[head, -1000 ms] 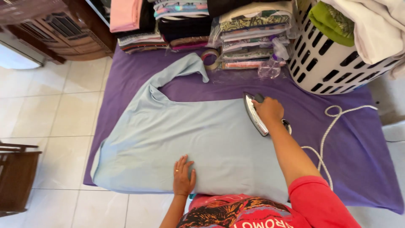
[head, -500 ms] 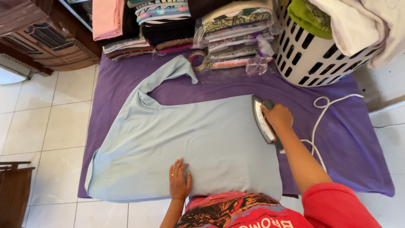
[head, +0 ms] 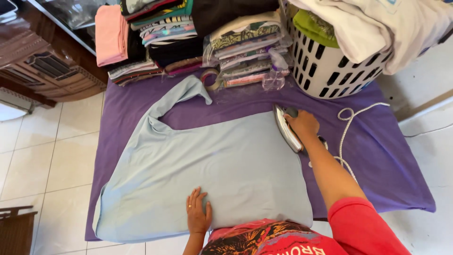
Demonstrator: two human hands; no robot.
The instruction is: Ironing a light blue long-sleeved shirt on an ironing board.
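A pale blue garment (head: 212, 165) lies spread flat on a purple cloth (head: 382, 160) laid over the tiled floor. My left hand (head: 198, 215) presses flat on the garment's near edge, fingers apart, a ring on one finger. My right hand (head: 303, 123) grips the handle of a metal iron (head: 285, 127) that rests at the garment's right edge, tilted on its side with the soleplate facing left. Its white cord (head: 349, 123) loops across the cloth to the right.
Stacks of folded clothes (head: 188, 38) line the far edge of the cloth. A white laundry basket (head: 330, 71) heaped with clothes stands at the back right. A roll of tape (head: 212, 78) lies by the stacks. Dark wooden furniture (head: 42, 71) is at the left.
The iron and my right hand have moved a little to the right, to the garment's edge. My left hand stays pressed on the near edge. The camera view shifted slightly.
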